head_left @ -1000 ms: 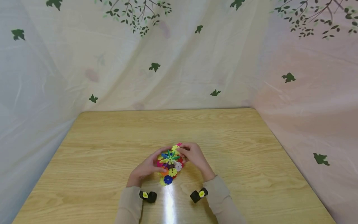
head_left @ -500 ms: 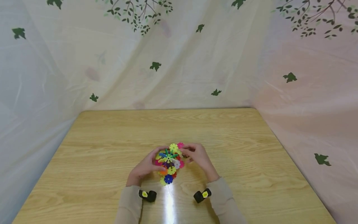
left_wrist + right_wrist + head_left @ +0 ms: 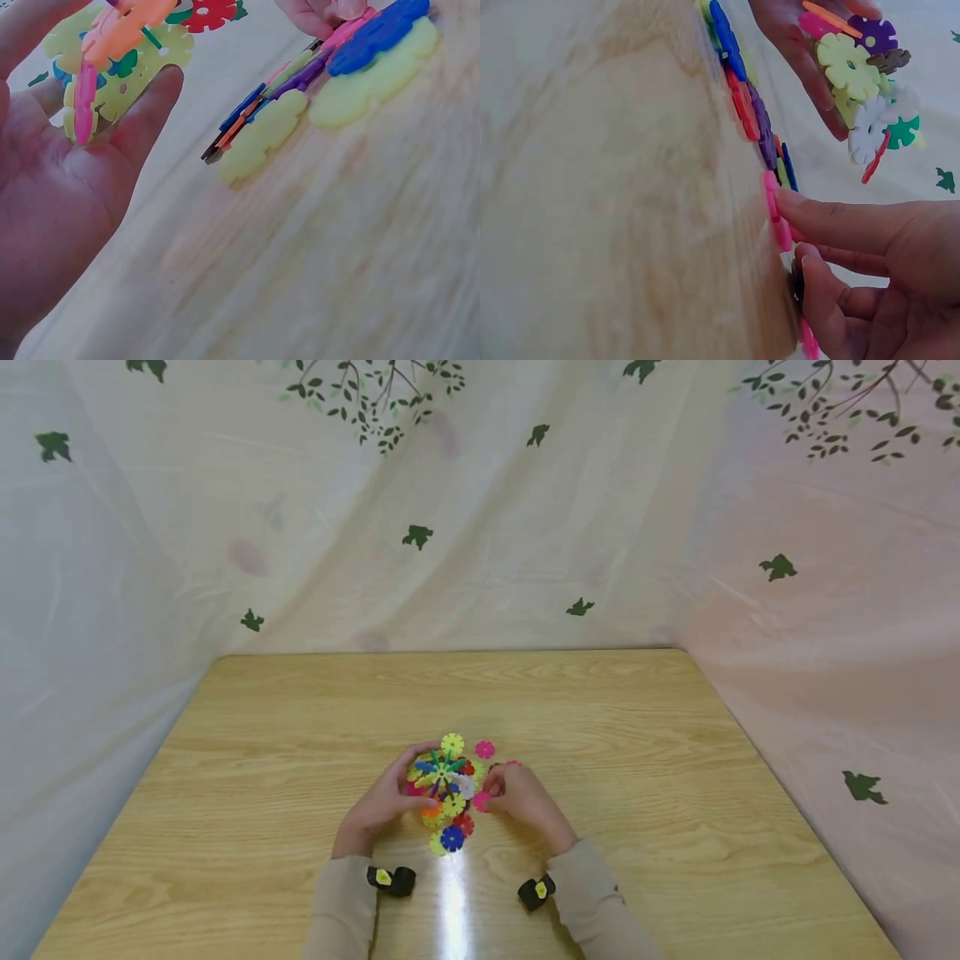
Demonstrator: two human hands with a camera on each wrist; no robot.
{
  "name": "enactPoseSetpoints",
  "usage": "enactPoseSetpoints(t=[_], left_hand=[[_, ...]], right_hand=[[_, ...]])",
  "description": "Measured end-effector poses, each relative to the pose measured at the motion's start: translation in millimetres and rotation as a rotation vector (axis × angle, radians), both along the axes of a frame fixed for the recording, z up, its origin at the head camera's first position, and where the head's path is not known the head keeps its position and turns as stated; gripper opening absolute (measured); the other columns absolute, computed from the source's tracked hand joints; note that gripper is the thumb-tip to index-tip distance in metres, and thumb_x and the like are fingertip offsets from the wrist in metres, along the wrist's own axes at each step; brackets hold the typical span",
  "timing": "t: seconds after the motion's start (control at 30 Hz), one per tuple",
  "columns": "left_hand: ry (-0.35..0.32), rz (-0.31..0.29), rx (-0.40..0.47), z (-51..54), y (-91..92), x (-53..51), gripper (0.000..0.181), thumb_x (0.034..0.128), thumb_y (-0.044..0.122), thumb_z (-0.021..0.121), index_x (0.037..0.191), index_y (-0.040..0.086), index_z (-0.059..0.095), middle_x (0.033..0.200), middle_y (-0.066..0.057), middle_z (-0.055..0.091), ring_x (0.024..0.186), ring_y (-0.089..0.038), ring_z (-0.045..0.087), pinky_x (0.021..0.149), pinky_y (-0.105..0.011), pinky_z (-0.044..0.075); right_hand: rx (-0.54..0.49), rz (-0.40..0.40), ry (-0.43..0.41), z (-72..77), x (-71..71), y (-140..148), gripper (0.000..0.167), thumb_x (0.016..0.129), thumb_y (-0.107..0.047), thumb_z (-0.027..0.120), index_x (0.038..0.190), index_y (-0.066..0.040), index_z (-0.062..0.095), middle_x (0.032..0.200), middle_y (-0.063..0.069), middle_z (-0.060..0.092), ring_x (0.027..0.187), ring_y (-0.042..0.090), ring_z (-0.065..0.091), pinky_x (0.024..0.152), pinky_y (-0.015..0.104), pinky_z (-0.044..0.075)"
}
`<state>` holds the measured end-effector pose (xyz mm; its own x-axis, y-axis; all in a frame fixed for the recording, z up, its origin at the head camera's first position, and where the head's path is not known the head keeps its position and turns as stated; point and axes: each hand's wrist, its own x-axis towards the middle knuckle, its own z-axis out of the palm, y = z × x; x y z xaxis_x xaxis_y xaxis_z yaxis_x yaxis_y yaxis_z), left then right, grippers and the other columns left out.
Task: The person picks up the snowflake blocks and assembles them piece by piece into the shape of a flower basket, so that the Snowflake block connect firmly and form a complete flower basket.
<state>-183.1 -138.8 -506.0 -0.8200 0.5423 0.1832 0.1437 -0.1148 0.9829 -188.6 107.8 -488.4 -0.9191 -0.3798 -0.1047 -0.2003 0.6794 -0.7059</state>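
Beneath your work, the tabletop (image 3: 637,777) is smooth and wood-grained, glossy where light streaks its near side. The notched discs (image 3: 453,804) before you are smooth, moulded plastic. Your sleeves (image 3: 341,906) are matt cloth; the far backdrop (image 3: 480,577) is a creased sheet, faintly shiny at left.

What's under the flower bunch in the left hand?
From above, a blue flower and a red flower on the table show past the bunch. The right wrist view adds a purple flower. Anything else directly under the bunch is covered, so I can't tell.
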Motion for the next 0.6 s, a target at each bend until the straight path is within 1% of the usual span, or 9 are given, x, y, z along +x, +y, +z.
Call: enactPoseSetpoints(t=[0.1,0.17,0.3,0.4,0.6], left_hand=[[-0.012,-0.012,0.020,-0.1,0.5,0.1,0.082,0.0803,-0.007,0.070,0.148,0.001,0.025,0.151,-0.027,0.024,0.110,-0.008,0.060,0.088,-0.025,0.057],[-0.013,-0.010,0.022,0.1,0.4,0.1,0.081,0.0806,-0.007,0.070,0.148,0.001,0.025,0.151,-0.026,0.024,0.111,-0.008,0.060,0.089,-0.024,0.056],[-0.006,0.006,0.005,0.6,0.3,-0.4,0.080,0.0804,-0.005,0.072,0.147,0.001,0.027,0.151,-0.023,0.023,0.112,-0.007,0.058,0.090,-0.023,0.056],[0.007,0.022,-0.016,1.0,0.1,-0.6,0.080,0.0802,-0.003,0.072,0.146,0.001,0.028,0.151,-0.022,0.023,0.114,-0.005,0.056,0.091,-0.021,0.055],[0.013,0.047,-0.048,2.4,1.0,-0.7,0.079,0.0802,-0.002,0.073,0.146,0.001,0.029,0.152,-0.022,0.023,0.120,-0.002,0.050,0.095,-0.019,0.051]], right_hand=[[0.040,-0.004,0.010,2.1,2.3,-2.2,0.011,0.079,-0.004,0.076,0.082,-0.006,0.066,0.074,0.001,0.060,0.069,0.011,0.051,0.059,0.019,0.044],[0.069,-0.014,0.013,3.2,3.5,-3.5,0.011,0.079,-0.005,0.076,0.081,-0.006,0.066,0.076,0.001,0.060,0.070,0.012,0.052,0.061,0.021,0.045],[0.118,-0.036,0.013,6.4,6.8,-5.2,0.014,0.080,-0.008,0.076,0.089,-0.005,0.066,0.081,0.002,0.060,0.073,0.014,0.051,0.064,0.024,0.046],[0.129,-0.033,0.008,8.8,9.4,-6.3,0.019,0.079,-0.011,0.078,0.092,-0.005,0.065,0.083,0.003,0.060,0.075,0.014,0.052,0.065,0.025,0.047],[0.127,-0.019,-0.011,11.5,12.0,-5.4,0.019,0.079,-0.011,0.079,0.086,-0.007,0.063,0.081,0.002,0.061,0.074,0.014,0.054,0.064,0.025,0.048]])
